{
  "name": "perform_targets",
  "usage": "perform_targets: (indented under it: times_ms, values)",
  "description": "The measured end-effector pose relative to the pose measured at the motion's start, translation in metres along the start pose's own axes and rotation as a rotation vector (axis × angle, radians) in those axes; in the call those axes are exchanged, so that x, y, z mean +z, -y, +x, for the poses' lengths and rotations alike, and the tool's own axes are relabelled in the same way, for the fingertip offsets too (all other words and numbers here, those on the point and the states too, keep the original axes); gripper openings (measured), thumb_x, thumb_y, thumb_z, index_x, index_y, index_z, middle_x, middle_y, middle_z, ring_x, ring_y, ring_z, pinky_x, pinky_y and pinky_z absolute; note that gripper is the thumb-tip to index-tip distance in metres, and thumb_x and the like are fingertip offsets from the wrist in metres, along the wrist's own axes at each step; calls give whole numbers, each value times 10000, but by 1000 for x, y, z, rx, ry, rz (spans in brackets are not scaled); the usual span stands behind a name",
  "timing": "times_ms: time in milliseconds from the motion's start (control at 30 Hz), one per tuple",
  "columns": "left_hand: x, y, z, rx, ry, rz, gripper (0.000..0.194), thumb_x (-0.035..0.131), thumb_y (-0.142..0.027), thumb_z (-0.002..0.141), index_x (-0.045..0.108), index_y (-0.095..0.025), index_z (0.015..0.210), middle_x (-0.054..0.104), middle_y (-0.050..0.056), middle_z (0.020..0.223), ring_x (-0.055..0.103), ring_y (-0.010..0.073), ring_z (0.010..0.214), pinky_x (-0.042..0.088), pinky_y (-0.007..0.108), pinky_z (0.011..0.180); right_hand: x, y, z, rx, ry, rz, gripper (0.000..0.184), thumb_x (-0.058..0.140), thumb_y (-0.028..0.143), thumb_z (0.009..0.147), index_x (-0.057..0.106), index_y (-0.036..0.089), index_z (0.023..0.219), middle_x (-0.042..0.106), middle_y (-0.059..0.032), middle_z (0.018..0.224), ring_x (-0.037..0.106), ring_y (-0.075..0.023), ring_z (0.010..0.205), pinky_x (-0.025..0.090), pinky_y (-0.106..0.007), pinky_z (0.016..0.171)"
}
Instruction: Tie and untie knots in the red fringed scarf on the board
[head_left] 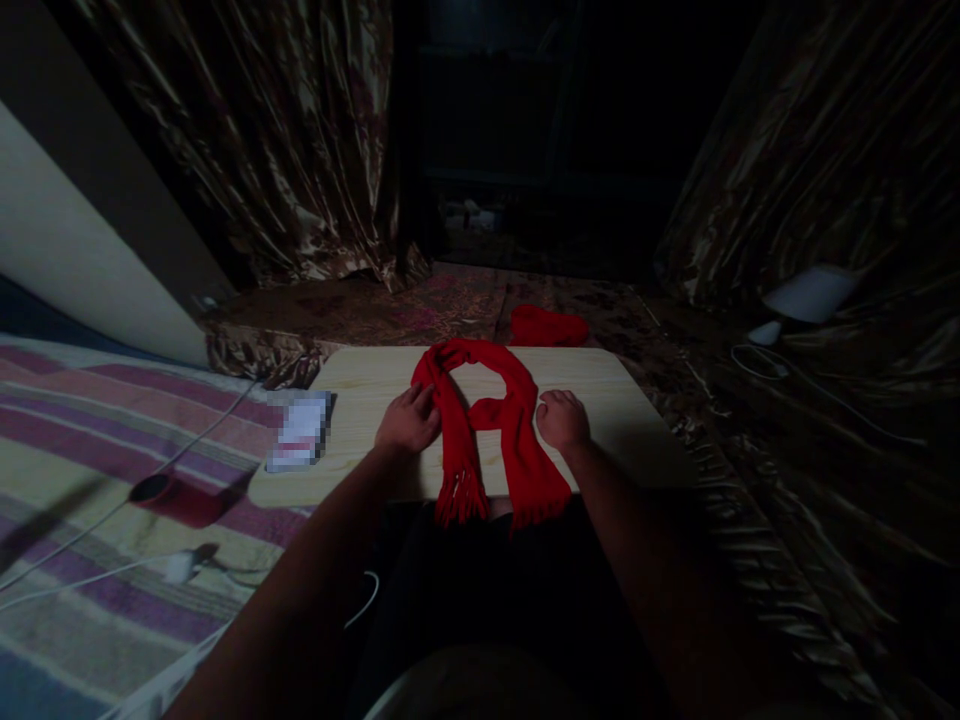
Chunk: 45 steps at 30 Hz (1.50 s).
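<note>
A red scarf (520, 440) lies in a loop on a pale wood-grain table (600, 390). Its two fringed ends hang over the near edge, and a loose fold crosses the loop's middle. My left hand (410, 418) rests at the loop's left side, fingers spread out with their tips touching the cloth. On the right, my right hand (564, 418) lies on the tabletop just beside the scarf, its fingers loosely bent and apart from the cloth. Neither hand appears to grip anything.
Another red cloth item (549, 326) lies beyond the table's far edge. A blurred booklet-like thing (301, 430) sits at the table's left. A red cylinder (176, 499) and cables lie on the striped bedding (112, 420). A white lamp (810, 292) stands at right.
</note>
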<state>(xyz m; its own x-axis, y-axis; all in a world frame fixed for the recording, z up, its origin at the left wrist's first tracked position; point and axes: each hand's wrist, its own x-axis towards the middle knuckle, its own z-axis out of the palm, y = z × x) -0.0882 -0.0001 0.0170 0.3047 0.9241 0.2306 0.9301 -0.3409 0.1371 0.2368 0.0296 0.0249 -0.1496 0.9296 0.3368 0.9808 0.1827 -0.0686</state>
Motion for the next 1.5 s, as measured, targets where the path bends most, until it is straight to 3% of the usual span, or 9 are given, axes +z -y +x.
perform_targets:
  times_ms: [167,367,700,1000,1300,1500]
  values:
    - [6,-1,1,-116,-108,-3,561,395,-395,939,476,-202,1460,523,118,1490,392,302,1438,360,519,1155,4,-2,2,-9,0,2,308,460,192,916,703,143,1099,696,-144,1075,540,-273,1056,349,-363,944]
    - [12,1,2,-165,-138,-3,597,389,-413,955,453,-149,1486,527,140,1484,395,280,1439,356,459,1170,14,-8,4,-52,-51,-12,271,462,202,907,709,145,1003,697,-154,1026,553,-283,1003,365,-377,899]
    - [10,0,1,-161,-93,13,612,438,-386,937,414,-202,1520,487,127,1520,419,317,1418,351,515,1166,10,-4,4,-32,-33,-20,279,449,207,917,701,151,1023,688,-149,1042,550,-286,1018,359,-380,911]
    - [17,6,3,-149,-131,22,601,412,-407,945,468,-135,1478,528,131,1484,408,282,1433,341,429,1186,7,-2,3,-11,-24,-12,256,474,198,918,694,153,1041,686,-144,1057,538,-275,1021,353,-366,891]
    - [23,8,4,-128,-219,-44,552,461,-426,914,535,-195,1409,584,126,1425,488,330,1364,405,511,1129,9,-6,1,-134,-147,33,236,472,262,953,663,181,840,666,-108,889,543,-234,895,359,-324,830]
    - [19,6,4,-130,-219,-35,552,453,-418,912,545,-169,1397,594,136,1409,509,331,1341,413,500,1118,10,-6,0,-145,-157,86,231,521,297,927,650,198,764,653,-100,847,540,-235,890,378,-324,844]
